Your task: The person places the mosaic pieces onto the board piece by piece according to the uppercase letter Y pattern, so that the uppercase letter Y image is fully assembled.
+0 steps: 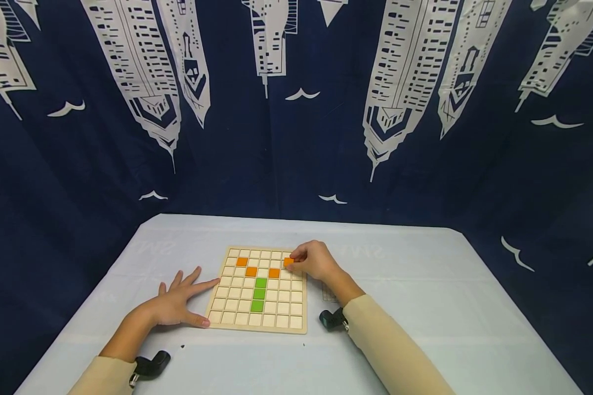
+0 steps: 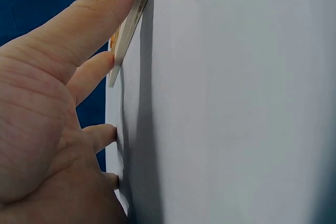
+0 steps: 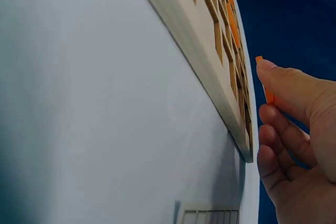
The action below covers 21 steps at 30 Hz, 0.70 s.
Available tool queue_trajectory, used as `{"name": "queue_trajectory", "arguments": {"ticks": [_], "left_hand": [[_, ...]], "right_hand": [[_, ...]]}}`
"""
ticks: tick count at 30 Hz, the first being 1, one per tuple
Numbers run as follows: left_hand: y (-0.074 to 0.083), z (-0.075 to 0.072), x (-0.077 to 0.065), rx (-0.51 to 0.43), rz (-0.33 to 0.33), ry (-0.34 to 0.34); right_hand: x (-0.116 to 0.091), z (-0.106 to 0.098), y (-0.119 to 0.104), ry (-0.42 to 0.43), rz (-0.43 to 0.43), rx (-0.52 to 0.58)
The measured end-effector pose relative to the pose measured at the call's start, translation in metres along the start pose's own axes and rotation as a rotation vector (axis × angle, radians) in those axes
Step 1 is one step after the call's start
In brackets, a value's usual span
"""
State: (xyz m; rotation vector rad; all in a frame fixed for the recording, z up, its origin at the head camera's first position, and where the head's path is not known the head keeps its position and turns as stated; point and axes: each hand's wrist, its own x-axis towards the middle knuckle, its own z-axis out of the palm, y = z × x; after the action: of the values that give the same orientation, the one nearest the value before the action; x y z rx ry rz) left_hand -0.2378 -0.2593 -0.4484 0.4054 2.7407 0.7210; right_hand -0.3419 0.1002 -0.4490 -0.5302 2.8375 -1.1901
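A wooden grid board lies on the white table, with orange tiles and a column of green tiles in its squares. My right hand pinches an orange square tile between thumb and fingers over the board's upper right part. In the right wrist view that tile stands out past the thumb, apart from the board's edge. My left hand is spread at the board's left side, its thumb and index fingertip touching the edge. In the left wrist view the thumb presses the board's side.
A small printed grid lies on the table right of the board, partly behind the right forearm. Black wrist devices hang by both wrists. Small dark specks dot the front of the table. A dark blue patterned curtain hangs behind.
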Motion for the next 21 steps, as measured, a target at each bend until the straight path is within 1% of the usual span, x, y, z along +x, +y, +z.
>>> {"name": "queue_trajectory", "arguments": {"ticks": [5, 9, 17, 21], "left_hand": [[-0.0007, 0.0002, 0.0, -0.003, 0.001, 0.0], [-0.0015, -0.0001, -0.0002, -0.001, -0.005, -0.004], [-0.0012, 0.0002, -0.0011, -0.009, -0.005, -0.006], [-0.0004, -0.0004, -0.0015, -0.008, -0.008, -0.004]], "right_hand": [[0.0038, 0.001, -0.0006, -0.013, 0.0, -0.034], [0.0064, 0.0029, 0.0002, -0.025, 0.005, -0.029], [0.0082, 0.0069, 0.0023, -0.021, -0.032, -0.051], [0.0092, 0.0069, 0.0009, -0.035, -0.02, -0.062]]}}
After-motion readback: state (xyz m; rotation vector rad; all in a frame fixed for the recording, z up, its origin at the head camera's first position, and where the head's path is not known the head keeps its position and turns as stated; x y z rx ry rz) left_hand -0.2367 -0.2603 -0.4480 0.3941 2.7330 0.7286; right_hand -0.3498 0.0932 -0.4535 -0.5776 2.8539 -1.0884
